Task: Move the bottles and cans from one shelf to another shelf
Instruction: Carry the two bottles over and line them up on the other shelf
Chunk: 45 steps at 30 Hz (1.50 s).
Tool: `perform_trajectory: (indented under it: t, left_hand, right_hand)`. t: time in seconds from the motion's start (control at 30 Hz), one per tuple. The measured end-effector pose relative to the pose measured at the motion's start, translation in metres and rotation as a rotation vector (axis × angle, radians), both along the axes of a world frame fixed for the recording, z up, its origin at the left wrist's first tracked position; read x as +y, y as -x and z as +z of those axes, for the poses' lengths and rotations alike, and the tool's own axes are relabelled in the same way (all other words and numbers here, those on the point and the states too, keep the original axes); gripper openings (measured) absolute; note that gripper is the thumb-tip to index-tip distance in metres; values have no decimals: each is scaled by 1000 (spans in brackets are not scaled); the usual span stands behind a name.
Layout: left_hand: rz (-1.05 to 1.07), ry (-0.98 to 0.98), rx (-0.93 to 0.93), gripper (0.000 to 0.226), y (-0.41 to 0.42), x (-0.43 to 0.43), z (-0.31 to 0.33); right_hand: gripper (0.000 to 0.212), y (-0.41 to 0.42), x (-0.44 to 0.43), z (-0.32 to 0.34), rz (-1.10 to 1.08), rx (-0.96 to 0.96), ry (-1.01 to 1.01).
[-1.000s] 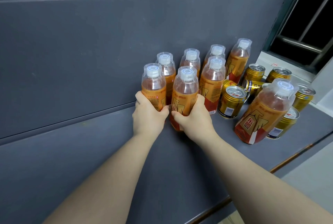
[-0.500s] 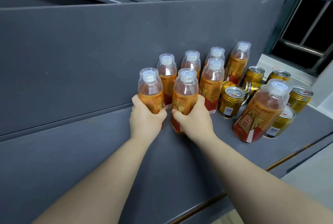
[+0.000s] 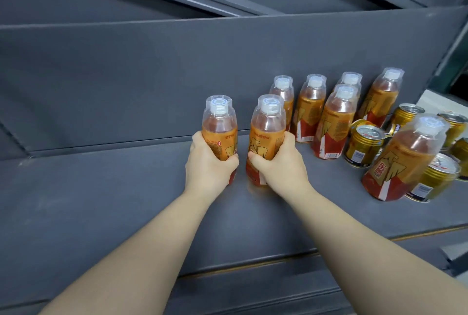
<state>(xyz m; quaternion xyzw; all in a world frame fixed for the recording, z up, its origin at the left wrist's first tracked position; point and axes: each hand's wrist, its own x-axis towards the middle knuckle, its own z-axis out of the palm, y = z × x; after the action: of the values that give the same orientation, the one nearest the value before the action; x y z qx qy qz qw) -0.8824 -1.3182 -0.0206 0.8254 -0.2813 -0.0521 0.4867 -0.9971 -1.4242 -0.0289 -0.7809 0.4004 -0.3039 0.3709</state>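
My left hand (image 3: 209,166) grips an orange drink bottle (image 3: 219,124) with a clear capped top. My right hand (image 3: 278,165) grips a second bottle of the same kind (image 3: 268,127) just beside it. Both bottles are upright over the grey shelf (image 3: 101,200), a little apart from the group. Several more orange bottles (image 3: 310,109) stand in rows against the back panel to the right. Another bottle (image 3: 402,160) stands nearer the front at the right, among several gold cans (image 3: 362,145).
A tall grey back panel (image 3: 152,74) rises behind the shelf. The shelf's front edge (image 3: 278,259) runs below my forearms, with a lower grey ledge beneath it. A dark frame and a white surface (image 3: 440,102) show at the far right.
Both hands have drawn their bottles left and toward me, away from the rows of standing bottles. A gap has opened between the held pair and the group.
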Motion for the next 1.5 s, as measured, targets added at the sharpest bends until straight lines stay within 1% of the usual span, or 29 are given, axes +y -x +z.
perform_trajectory:
  t: [0.1, 0.23, 0.4, 0.77, 1.03, 1.13, 1.5]
  left_hand:
    - [49, 3, 2, 62, -2, 30, -1]
    - [93, -5, -16, 66, -6, 72, -4]
    - [151, -2, -5, 62, -11, 124, -6]
    - [191, 46, 7, 77, -3, 261, -7]
    - [294, 46, 20, 75, 4, 355, -11]
    - [345, 44, 31, 74, 7, 384, -10]
    - [561, 35, 36, 75, 20, 458, -10]
  right_hand:
    - [68, -9, 24, -1, 64, -5, -9]
    - [71, -22, 58, -3, 127, 12, -2]
    - [70, -32, 104, -2, 187, 29, 8]
    - [69, -32, 233, 0, 261, 20, 19]
    - [67, -35, 323, -1, 407, 26, -6]
    - [64, -38, 348, 0, 473, 18, -16]
    - [66, -59, 405, -6, 719, 55, -24]
